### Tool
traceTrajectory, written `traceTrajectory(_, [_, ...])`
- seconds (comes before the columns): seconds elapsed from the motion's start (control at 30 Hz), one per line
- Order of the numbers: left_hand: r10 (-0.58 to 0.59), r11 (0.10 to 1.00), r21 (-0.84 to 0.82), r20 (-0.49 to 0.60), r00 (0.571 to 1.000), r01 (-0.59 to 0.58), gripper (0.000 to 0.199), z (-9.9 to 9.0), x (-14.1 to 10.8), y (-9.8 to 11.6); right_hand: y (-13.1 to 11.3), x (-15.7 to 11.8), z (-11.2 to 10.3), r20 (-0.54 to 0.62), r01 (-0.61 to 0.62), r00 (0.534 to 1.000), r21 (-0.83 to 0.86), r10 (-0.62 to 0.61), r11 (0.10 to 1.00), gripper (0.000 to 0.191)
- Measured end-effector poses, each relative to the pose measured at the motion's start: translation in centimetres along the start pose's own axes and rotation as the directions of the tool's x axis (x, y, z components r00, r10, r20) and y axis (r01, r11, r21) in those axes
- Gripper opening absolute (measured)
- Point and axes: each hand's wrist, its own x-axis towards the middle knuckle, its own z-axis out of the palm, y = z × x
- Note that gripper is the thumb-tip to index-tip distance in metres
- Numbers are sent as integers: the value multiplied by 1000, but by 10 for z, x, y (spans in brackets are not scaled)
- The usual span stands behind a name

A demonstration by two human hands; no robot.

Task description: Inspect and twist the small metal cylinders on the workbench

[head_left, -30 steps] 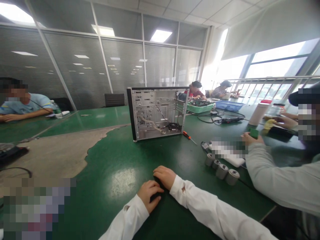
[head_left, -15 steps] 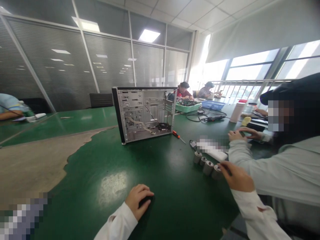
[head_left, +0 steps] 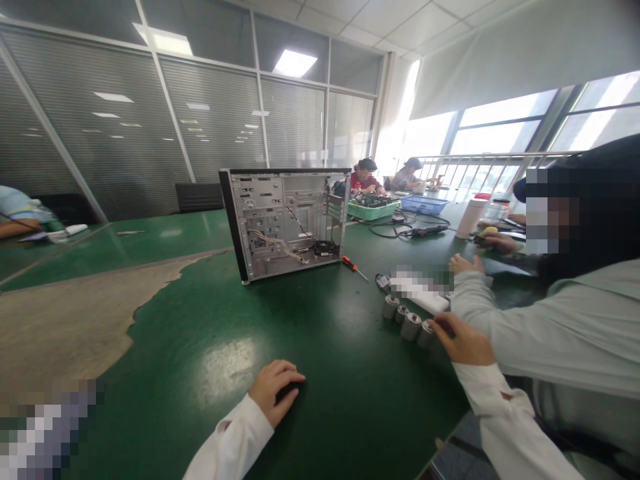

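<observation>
"Where did you have the right hand (head_left: pixel 466 341)?"

"I had it at the end cylinder (head_left: pixel 426 336), the rightmost of four standing upright in a row on the green table (head_left: pixel 320 427); its fingertips met the top edge; I could not tell from my feed whether they were clamped on it."

"And the left hand (head_left: pixel 273 392)?"

"I had it low on the table, well apart from the row; its thumb stood away from the slightly curled fingers, and I saw nothing between them."

"What lay around?"

"A white strip (head_left: pixel 433 302) lay just behind the cylinders; farther off I saw an open computer case (head_left: pixel 313 207), upright, with an orange-handled screwdriver (head_left: pixel 350 264) beside it; a co-worker's pale sleeve (head_left: pixel 530 327) was near my right hand."
</observation>
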Motion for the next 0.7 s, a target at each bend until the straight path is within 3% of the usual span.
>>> traceTrajectory(0.27, [5,1000,5,14,1000,-5,23,1,0,-1,7,-1,1,32,142,989,80,-144,987,27])
traceTrajectory(0.47, [11,1000,5,15,1000,-11,23,2,0,-2,-3,0,-2,0,174,985,86,-175,981,26])
traceTrajectory(0.6, [17,1000,3,8,1000,-17,23,2,0,-3,-19,21,3,163,212,962,61,-219,975,39])
traceTrajectory(0.7, [20,1000,-2,6,1000,-20,23,2,0,-3,-36,44,13,372,238,898,44,-237,970,43])
